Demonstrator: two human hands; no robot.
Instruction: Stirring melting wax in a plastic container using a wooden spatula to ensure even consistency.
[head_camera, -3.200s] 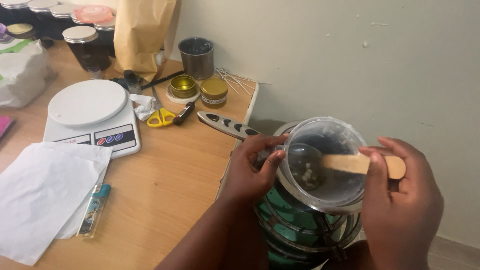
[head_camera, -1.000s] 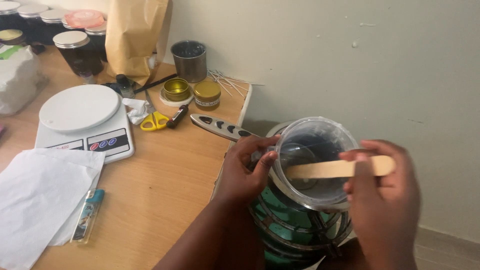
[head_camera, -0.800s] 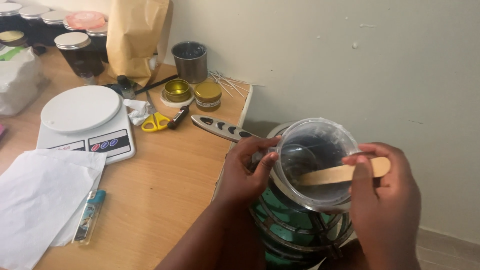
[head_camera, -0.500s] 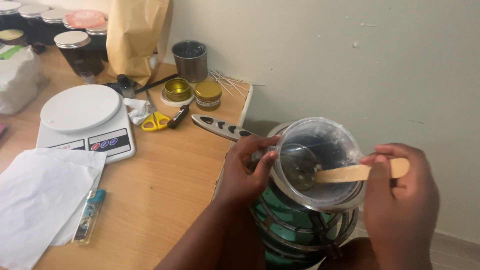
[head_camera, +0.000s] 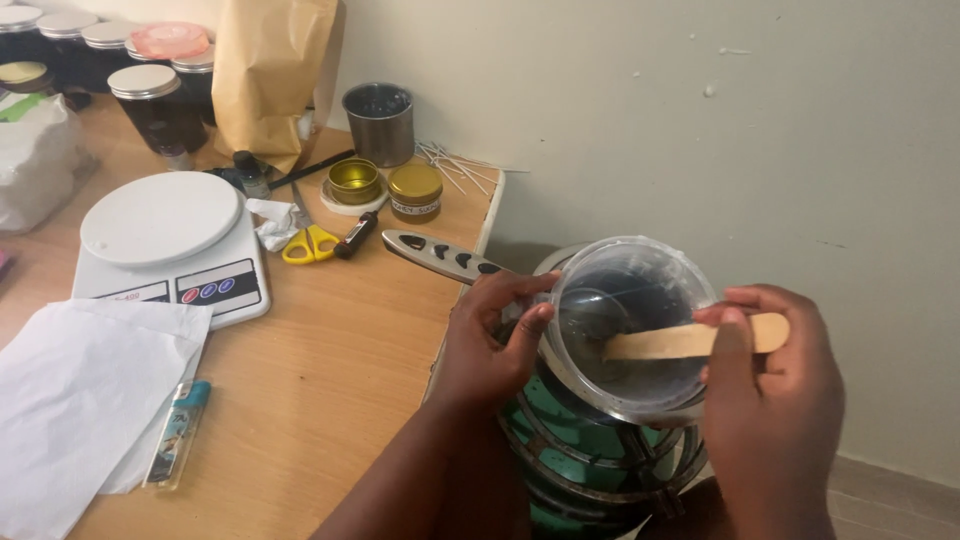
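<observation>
left hand (head_camera: 490, 345) pinches the clear cup (head_camera: 628, 325) rim; right hand (head_camera: 765, 385) grips the wooden stick (head_camera: 680, 340). beyond the table (head_camera: 340, 380) edge, hard stirring could tip the cup.

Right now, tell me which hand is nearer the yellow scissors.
Left. The left hand, gripping the clear container rim, is just off the table edge, right of the yellow scissors. The right hand, holding the wooden stick, is beyond the container.
</observation>
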